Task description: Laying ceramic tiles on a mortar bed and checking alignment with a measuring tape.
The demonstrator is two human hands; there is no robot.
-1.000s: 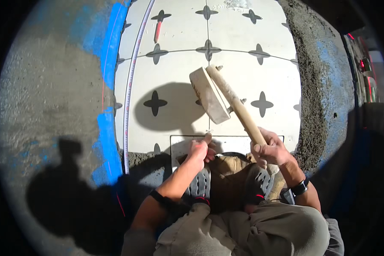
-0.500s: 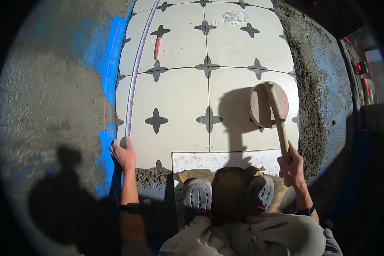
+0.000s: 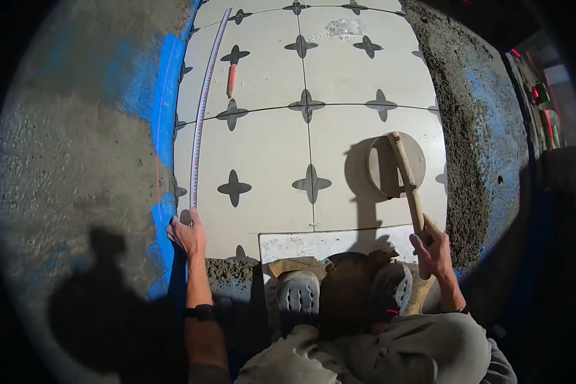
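My right hand [image 3: 434, 248] grips the wooden handle of a mallet [image 3: 384, 168] with a wide, round, disc-like head. The head hangs over a cream tile [image 3: 365, 121] on the right, and its shadow falls just left of it. My left hand [image 3: 189, 235] is at the tiles' left edge, fingers apart. Its thumb rests by the near end of a long measuring tape [image 3: 205, 102], which lies straight along the left row. Dark four-petal motifs mark the tiles. Farther up lies a slim red tool [image 3: 232, 80], too small to make out.
A white board [image 3: 288, 240] lies at my feet. Grainy mortar [image 3: 457, 147] borders the tiles on the right, with more [image 3: 230, 269] at the near edge. Blue-coated floor [image 3: 168, 96] and rough concrete [image 3: 77, 141] lie left. A clear crumpled wrapper [image 3: 344, 27] sits on a far tile.
The mallet has come down toward the tile, its shadow now nearer the head. My right hand has lowered slightly with it. My left hand stays by the tape's end; the view has shifted a little.
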